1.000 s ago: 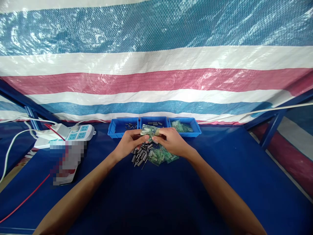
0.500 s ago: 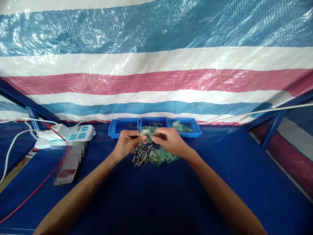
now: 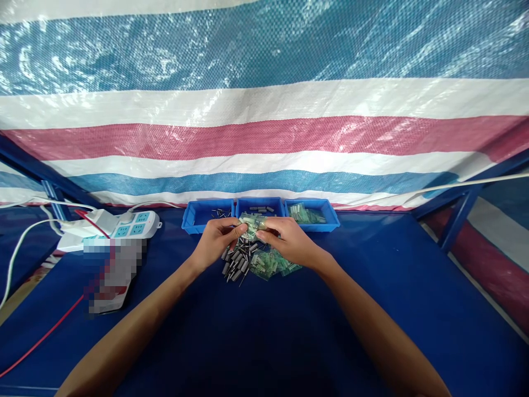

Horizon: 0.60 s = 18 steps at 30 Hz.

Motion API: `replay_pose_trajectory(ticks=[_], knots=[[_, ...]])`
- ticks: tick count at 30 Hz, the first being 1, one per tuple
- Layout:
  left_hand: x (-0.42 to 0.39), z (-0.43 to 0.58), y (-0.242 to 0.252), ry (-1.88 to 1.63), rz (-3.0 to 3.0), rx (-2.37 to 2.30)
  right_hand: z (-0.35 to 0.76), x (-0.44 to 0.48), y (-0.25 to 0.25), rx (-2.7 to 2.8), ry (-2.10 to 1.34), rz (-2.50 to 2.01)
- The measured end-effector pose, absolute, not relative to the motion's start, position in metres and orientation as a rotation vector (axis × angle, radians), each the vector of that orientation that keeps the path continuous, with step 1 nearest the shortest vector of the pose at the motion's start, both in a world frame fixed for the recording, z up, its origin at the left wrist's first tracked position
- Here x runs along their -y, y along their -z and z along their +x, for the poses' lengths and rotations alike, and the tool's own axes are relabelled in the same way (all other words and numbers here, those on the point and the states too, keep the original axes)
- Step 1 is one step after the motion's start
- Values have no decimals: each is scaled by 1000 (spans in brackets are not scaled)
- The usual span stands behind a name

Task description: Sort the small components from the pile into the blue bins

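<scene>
Between my hands is a small clear greenish plastic bag (image 3: 251,227) with pale pieces inside. My left hand (image 3: 218,238) pinches its left side between thumb and fingers. On the other side, my right hand (image 3: 287,237) grips the bag's right edge the same way. Just below, on the table, lies a pile of grey cylinders with dark thin rods (image 3: 236,264). Beside that pile, partly under my right hand, are several similar greenish bags (image 3: 266,266). What exactly the pale pieces are is too small to tell.
Three joined blue bins stand behind my hands: the left bin (image 3: 198,212) holds dark rods, the middle bin (image 3: 259,202) grey cylinders, the right bin (image 3: 330,215) greenish bags. At left are a white power strip (image 3: 136,226), a blurred phone-like object (image 3: 118,281) and a red cable (image 3: 49,336).
The bag has become more crumpled between my hands, and my left thumb has moved up over its edge. The bins and piles have stayed put.
</scene>
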State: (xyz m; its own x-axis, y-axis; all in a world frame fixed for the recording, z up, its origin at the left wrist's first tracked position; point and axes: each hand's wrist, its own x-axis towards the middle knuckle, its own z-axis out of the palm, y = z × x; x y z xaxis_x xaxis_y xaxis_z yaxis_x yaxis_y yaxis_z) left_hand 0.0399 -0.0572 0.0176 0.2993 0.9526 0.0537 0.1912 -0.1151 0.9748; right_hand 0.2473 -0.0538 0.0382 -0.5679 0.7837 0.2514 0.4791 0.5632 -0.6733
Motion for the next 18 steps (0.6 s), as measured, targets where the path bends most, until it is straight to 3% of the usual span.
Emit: replay_pose_trajectory(ticks=[18], knots=[[56,41,-17,-1051,1411,-1012,247,52,-36,2318,-788,-1032]])
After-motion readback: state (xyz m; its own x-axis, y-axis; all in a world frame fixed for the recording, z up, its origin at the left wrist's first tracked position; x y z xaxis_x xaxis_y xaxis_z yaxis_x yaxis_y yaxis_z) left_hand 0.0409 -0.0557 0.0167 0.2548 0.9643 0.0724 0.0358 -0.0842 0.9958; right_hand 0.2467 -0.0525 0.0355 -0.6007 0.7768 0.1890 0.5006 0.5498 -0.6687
